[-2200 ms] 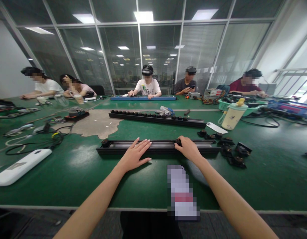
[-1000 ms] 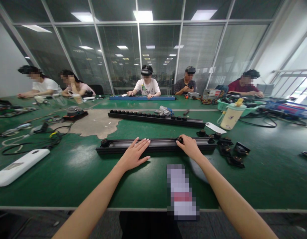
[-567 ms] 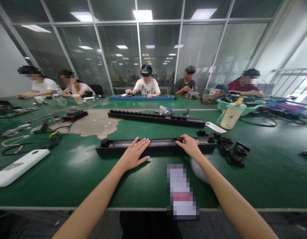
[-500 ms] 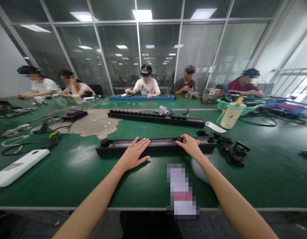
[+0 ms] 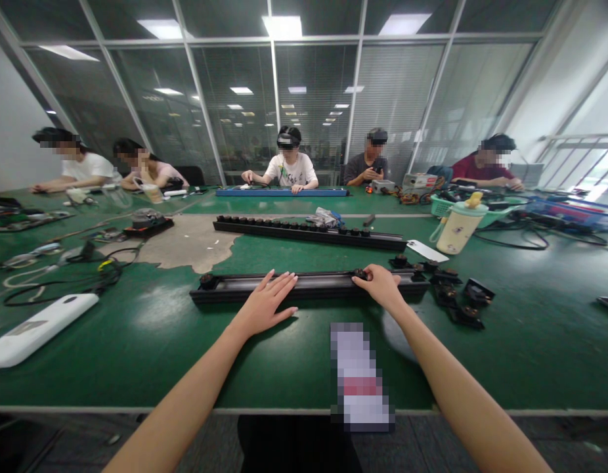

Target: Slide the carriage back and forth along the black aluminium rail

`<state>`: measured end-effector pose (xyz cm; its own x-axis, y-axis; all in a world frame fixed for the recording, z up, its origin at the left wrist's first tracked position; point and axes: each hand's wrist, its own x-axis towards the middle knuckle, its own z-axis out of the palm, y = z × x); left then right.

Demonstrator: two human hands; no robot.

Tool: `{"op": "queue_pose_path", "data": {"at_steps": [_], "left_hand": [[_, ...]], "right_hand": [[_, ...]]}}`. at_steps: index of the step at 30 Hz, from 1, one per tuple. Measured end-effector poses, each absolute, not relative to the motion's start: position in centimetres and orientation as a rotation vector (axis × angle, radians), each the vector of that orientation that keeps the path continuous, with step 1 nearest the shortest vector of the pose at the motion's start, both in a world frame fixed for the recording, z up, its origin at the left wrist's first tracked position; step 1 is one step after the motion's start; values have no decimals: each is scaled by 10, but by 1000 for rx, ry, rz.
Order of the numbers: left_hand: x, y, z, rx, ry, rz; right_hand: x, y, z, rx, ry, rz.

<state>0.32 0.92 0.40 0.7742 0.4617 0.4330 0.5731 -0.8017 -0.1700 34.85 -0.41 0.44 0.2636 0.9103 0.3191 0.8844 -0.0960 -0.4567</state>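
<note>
Head view shows a long black rail (image 5: 308, 286) lying crosswise on the green table (image 5: 136, 348) before the person; left hand (image 5: 264, 305) rests flat, fingers spread, on its near edge; right hand (image 5: 380, 287) pinches a small black knob (image 5: 360, 274) seated in the rail; loose black parts (image 5: 456, 295) lie just right.

Cream bottle (image 5: 458, 228) near tangled, perhaps charging, cables (image 5: 515, 233).

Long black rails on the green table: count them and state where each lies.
2. The near rail lies under the left hand and right hand; the far rail lies behind it, studded with knobs.
</note>
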Motion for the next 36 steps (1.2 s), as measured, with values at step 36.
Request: {"op": "queue_pose_path", "data": {"at_steps": [36], "left_hand": [[3,9,4,-2673,-818,-507]], "right_hand": [[341,-16,17,-2284,-1743,-67]]}}
